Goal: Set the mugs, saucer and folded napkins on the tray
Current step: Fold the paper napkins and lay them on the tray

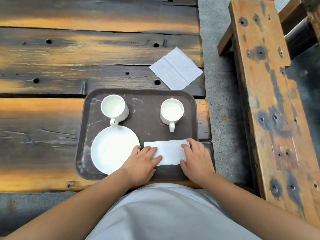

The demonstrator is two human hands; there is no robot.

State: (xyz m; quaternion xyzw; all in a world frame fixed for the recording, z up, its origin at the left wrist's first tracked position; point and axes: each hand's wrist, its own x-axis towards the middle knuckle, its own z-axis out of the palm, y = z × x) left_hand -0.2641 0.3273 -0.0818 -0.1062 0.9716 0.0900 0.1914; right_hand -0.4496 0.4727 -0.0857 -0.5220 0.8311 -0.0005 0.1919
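A dark brown tray (143, 108) lies on the wooden table near its front right corner. Two white mugs stand at the tray's back, one on the left (114, 108) and one on the right (171, 110), handles toward me. A white saucer (112, 149) sits at the front left. A folded white napkin (170, 153) lies flat at the front right. My left hand (141, 163) presses on the napkin's left end, fingers spread. Flat on its right end rests my right hand (196, 158). A second napkin (175, 69), unfolded, lies on the table behind the tray.
The table (69, 54) is made of dark, weathered planks with holes. A gap with a grey floor (220, 94) separates it from a wooden bench (265, 94) on the right. The unfolded napkin overhangs the table's right edge slightly.
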